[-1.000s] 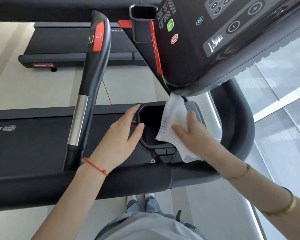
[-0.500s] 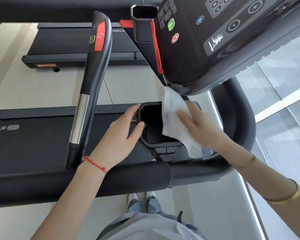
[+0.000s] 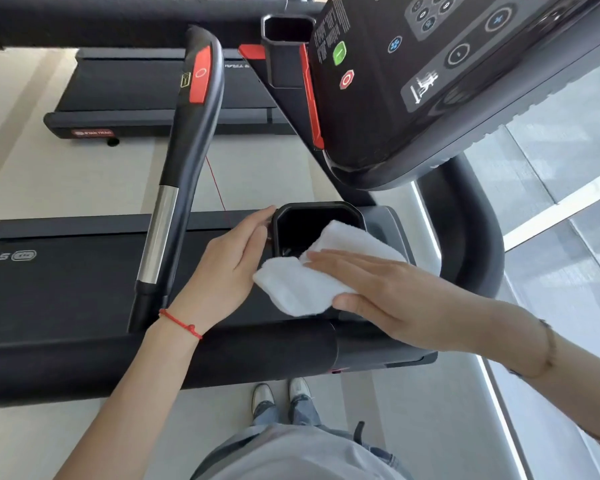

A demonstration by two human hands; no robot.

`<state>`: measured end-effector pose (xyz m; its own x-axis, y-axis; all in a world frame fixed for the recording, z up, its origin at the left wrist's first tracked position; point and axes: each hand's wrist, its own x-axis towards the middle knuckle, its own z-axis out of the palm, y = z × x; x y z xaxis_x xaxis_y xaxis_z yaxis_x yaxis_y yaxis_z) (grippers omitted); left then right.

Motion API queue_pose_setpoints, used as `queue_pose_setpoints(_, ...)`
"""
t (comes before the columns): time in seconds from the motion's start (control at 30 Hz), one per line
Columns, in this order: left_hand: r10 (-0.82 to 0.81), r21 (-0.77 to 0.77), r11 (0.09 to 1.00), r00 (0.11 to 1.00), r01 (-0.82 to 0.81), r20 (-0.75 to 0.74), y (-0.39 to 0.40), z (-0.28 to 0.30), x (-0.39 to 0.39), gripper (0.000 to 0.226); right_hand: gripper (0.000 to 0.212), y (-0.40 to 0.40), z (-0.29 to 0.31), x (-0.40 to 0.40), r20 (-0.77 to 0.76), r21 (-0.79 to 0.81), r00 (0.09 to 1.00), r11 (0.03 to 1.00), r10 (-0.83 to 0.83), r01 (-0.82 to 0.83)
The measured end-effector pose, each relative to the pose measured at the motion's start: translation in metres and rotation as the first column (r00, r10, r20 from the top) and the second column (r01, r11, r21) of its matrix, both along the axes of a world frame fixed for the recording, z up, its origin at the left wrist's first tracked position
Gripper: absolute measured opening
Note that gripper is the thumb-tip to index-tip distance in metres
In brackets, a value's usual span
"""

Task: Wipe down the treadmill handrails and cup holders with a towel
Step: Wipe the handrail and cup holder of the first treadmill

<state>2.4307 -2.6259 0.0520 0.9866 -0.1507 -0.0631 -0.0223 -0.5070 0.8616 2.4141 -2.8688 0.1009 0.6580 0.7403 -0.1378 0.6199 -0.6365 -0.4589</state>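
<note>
A black cup holder (image 3: 317,211) sits below the treadmill console. A white towel (image 3: 298,289) lies across its near rim and right side. My right hand (image 3: 378,285) lies flat on the towel with straight fingers, pressing it onto the rim, thumb at the towel's near edge. My left hand (image 3: 229,268) rests against the holder's left outer wall, fingers straight. A black handrail (image 3: 191,147) with a red pad and a silver section runs upward at left. The front crossbar handrail (image 3: 222,358) passes under both wrists.
The black console (image 3: 430,81) with green and red buttons overhangs the cup holder closely. A second cup holder (image 3: 286,46) stands farther back. A curved black rail (image 3: 471,237) wraps round on the right. Another treadmill (image 3: 153,95) stands beyond. My shoes (image 3: 281,393) are on the floor below.
My right hand has swept the towel from the holder's far right side, under the console, down and left onto the near rim, and now lies flat. My left hand stayed beside the holder.
</note>
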Motion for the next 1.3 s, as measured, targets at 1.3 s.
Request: queue_pose_setpoints(1.3,0.0,0.077,0.997,0.998,-0.005,0.064,-0.003,-0.003,-0.001,0.042,0.029,0.013,-0.009,0.005,-0.115,0.112,0.678,0.669,-0.726,0.735)
